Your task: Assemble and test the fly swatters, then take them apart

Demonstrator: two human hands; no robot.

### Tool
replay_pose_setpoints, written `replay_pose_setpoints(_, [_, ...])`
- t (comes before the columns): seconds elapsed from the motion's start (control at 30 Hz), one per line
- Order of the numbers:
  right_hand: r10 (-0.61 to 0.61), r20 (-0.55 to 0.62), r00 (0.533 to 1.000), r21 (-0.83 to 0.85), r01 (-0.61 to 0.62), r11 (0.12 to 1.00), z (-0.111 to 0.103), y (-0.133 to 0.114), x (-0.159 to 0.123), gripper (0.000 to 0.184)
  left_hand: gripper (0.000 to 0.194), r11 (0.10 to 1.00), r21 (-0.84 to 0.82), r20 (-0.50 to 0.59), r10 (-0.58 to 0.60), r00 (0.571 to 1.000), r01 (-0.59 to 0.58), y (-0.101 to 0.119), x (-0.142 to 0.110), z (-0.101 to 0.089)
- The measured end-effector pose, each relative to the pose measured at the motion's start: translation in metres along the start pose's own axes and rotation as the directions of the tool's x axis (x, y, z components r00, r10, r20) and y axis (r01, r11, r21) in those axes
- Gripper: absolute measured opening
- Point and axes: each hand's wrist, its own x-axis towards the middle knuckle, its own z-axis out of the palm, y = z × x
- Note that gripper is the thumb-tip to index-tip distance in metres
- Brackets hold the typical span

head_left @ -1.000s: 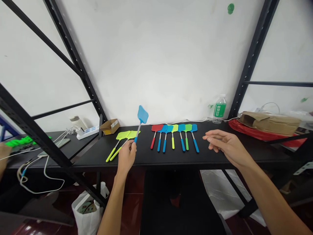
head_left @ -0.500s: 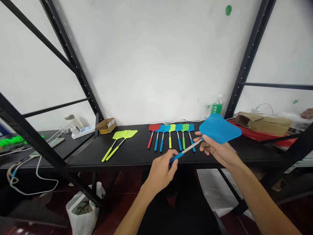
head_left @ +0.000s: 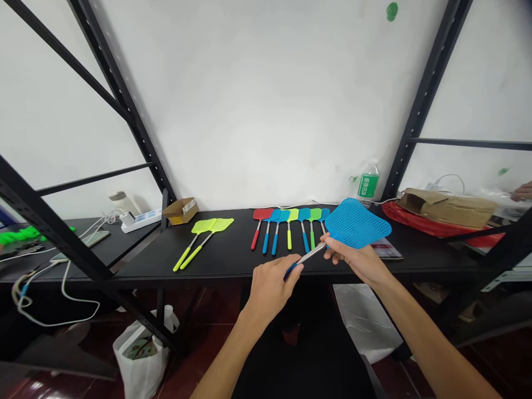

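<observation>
A blue fly swatter (head_left: 358,224) with a metal shaft is held over the front of the black shelf. My left hand (head_left: 272,282) is closed around its blue handle. The fingers of my right hand (head_left: 353,257) pinch the shaft just below the perforated head. Behind it lies a row of several fly swatters, among them a red fly swatter (head_left: 262,214), a yellow-green fly swatter (head_left: 290,238) and a green fly swatter (head_left: 312,239). The rightmost blue one is partly hidden by the held head. To the left, two yellow-green fly swatters (head_left: 192,257) overlap at their heads.
A small cardboard box (head_left: 180,211) sits by the left post, near a white power strip (head_left: 143,220). A bottle with a green label (head_left: 368,184) stands against the wall. Brown packaging (head_left: 449,206) rests on a red bag (head_left: 399,219) at right. Another person's hand (head_left: 522,192) shows at the right edge.
The held swatter's head has moved left and slightly down. My right hand, whose fingers were spread around the shaft, now pinches it. My left hand keeps hold of the handle.
</observation>
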Motion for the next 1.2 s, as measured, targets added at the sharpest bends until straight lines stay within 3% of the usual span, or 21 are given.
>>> replay_pose_setpoints(0.2, [0.033,-0.016,0.999,0.082,-0.031,0.996,0.006,0.012,0.004,0.031,0.028,0.997,0.073,-0.086,0.011,0.996,-0.005,-0.003,-0.002,0.004])
replay_pose_setpoints(0.4, [0.035,-0.042,0.999,0.151,-0.029,0.988,0.014,0.025,0.005,0.032,0.029,0.993,0.114,-0.076,0.037,0.996,-0.028,-0.002,-0.003,0.006])
replay_pose_setpoints(0.63, [-0.063,-0.118,0.991,0.100,0.075,0.992,0.022,0.032,0.006,0.030,0.032,0.992,0.126,0.031,0.003,1.000,-0.006,0.006,-0.002,-0.002])
replay_pose_setpoints(0.93, [0.013,-0.164,0.986,0.151,0.012,0.988,0.024,0.043,0.011,0.036,0.040,0.988,0.145,0.174,-0.077,0.982,0.052,0.001,0.004,-0.003])
replay_pose_setpoints(1.2, [0.029,-0.312,0.950,0.177,0.028,0.984,0.027,0.053,0.013,0.035,0.033,0.976,0.217,0.047,-0.009,0.999,-0.001,-0.012,0.005,0.003])
